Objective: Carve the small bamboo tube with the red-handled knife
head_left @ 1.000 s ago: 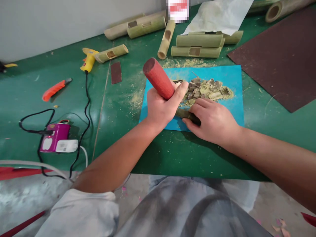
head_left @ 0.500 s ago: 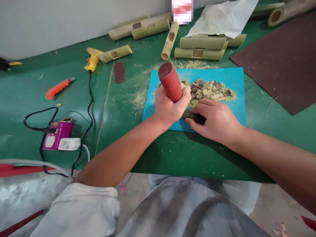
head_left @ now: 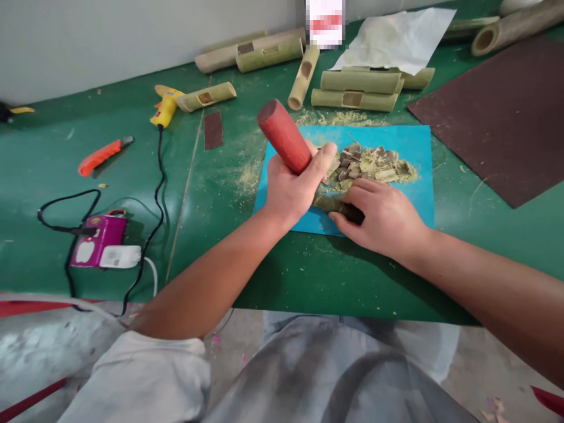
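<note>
Head camera view: the left hand (head_left: 288, 189) is grasping a red, cylindrical, wooden-looking handle (head_left: 282, 134), while the right hand (head_left: 384, 215) is clasping a greenish-brown, elongated bamboo piece (head_left: 328, 203) over a blue, rectangular sheet's (head_left: 416, 200) near side.

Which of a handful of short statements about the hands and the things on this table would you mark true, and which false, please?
1. The left hand grips a red cylinder. True.
2. The right hand is raised with nothing in it. False: the right hand holds a bamboo piece.
3. The yellow glue gun and the orange knife both lie to the left of the blue sheet. True.
4. The heap of chips lies off the blue sheet. False: the heap of chips is on it.
5. The large brown sheet lies on the right side of the picture. True.
</note>
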Action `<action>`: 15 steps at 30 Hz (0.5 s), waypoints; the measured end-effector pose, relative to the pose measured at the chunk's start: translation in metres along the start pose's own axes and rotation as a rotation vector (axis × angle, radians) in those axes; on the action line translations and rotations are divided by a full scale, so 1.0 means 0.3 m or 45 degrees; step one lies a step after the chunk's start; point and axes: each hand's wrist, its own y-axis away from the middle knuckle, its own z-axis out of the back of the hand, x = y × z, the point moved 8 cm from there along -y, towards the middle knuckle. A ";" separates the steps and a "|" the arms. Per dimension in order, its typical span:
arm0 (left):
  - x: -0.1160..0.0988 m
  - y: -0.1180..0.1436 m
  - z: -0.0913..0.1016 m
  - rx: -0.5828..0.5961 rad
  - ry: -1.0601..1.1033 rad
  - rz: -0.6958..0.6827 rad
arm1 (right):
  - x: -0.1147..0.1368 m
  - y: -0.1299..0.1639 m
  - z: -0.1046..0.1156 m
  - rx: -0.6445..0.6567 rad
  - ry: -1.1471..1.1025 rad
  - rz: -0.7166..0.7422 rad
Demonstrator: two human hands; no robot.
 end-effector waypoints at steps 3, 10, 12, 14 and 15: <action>-0.014 0.005 -0.002 0.033 -0.028 -0.031 | 0.004 0.003 -0.001 0.013 0.027 0.006; -0.047 0.027 0.014 -0.015 -0.107 -0.248 | 0.016 0.005 0.005 0.002 0.066 0.029; -0.040 0.028 0.013 -0.002 -0.106 -0.250 | 0.016 0.006 0.005 -0.004 0.070 0.024; -0.034 0.028 0.012 0.013 -0.082 -0.229 | 0.013 0.007 0.003 -0.005 0.065 0.016; -0.033 0.028 0.010 0.023 -0.065 -0.214 | 0.013 0.007 0.002 -0.005 0.058 0.017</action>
